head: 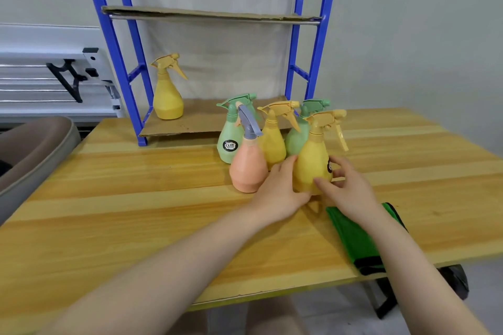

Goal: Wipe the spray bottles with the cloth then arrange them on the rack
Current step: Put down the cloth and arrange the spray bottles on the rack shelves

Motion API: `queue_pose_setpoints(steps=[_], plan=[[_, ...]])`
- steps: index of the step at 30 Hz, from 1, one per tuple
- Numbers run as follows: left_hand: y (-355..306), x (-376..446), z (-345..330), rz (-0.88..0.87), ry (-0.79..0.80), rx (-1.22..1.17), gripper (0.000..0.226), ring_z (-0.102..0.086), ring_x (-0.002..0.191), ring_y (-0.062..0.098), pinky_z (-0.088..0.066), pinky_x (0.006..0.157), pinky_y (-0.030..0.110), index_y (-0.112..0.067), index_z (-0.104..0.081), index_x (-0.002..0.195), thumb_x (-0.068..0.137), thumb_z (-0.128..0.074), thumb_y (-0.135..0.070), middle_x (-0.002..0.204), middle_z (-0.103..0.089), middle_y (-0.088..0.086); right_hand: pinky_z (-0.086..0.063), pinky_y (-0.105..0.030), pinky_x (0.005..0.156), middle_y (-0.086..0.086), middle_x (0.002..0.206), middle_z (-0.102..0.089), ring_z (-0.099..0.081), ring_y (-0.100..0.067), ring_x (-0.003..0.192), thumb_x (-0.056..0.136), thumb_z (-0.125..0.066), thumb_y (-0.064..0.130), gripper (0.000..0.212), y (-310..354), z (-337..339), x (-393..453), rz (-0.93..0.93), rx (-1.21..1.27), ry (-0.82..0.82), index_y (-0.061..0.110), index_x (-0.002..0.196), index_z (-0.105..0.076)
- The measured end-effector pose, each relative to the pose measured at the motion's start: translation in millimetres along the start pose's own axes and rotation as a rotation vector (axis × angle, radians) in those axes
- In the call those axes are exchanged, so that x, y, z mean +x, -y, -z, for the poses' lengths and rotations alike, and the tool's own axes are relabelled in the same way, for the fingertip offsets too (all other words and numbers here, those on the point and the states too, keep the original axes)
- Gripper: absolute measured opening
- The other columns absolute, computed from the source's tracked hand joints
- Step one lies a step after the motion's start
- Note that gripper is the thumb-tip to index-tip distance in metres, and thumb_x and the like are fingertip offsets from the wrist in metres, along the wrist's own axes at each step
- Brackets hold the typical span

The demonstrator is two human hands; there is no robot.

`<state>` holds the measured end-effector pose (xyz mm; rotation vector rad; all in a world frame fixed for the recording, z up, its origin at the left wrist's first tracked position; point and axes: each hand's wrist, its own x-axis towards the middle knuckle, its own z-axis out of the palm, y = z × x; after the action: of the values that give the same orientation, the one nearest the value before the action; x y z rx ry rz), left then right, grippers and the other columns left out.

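The right forearm covers the middle of the green cloth [351, 234]. The rear green bottle [295, 139] stands mostly behind the yellow ones (only cap and shoulder show). The rack [114, 43] runs off the top edge.

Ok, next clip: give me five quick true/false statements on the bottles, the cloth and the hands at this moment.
1. One yellow bottle stands on the rack's bottom shelf. True.
2. Both hands are on the pink bottle. False: the left hand and right hand are closing around the front yellow bottle; the pink bottle stands beside it.
3. The green cloth lies on the table, under the right forearm. True.
4. The cardboard on the rack's upper shelf holds two bottles. False: no bottle shows on the upper shelf.
5. Five bottles stand grouped on the table. True.
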<state>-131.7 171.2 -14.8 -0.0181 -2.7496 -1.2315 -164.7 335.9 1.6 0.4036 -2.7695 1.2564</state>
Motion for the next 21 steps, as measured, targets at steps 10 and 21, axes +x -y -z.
queue_pose_setpoints(steps=[10, 21], plan=[[29, -93, 46, -0.067, -0.168, 0.04, 0.082, -0.053, 0.104, 0.005, -0.05, 0.093, 0.032, -0.036, -0.025, 0.142, 0.078, -0.074, -0.049, 0.135, -0.041, -0.012, -0.042, -0.004, 0.063, 0.023, 0.103, -0.055, -0.061, 0.007, 0.085, 0.085, -0.072, 0.036, 0.056, 47, -14, -66, 0.117, 0.089, 0.197, 0.041, 0.134, -0.045], [76, -130, 151, 0.072, -0.413, 0.032, 0.083, -0.056, 0.102, 0.001, -0.052, 0.086, 0.032, -0.036, -0.03, 0.137, 0.072, -0.08, -0.044, 0.123, -0.05, -0.016, -0.051, -0.038, 0.091, 0.0, 0.122, -0.06, -0.061, -0.018, 0.102, 0.09, -0.058, 0.052, 0.065, 171, -71, -33, 0.433, -0.321, 0.438, 0.025, 0.144, -0.033]])
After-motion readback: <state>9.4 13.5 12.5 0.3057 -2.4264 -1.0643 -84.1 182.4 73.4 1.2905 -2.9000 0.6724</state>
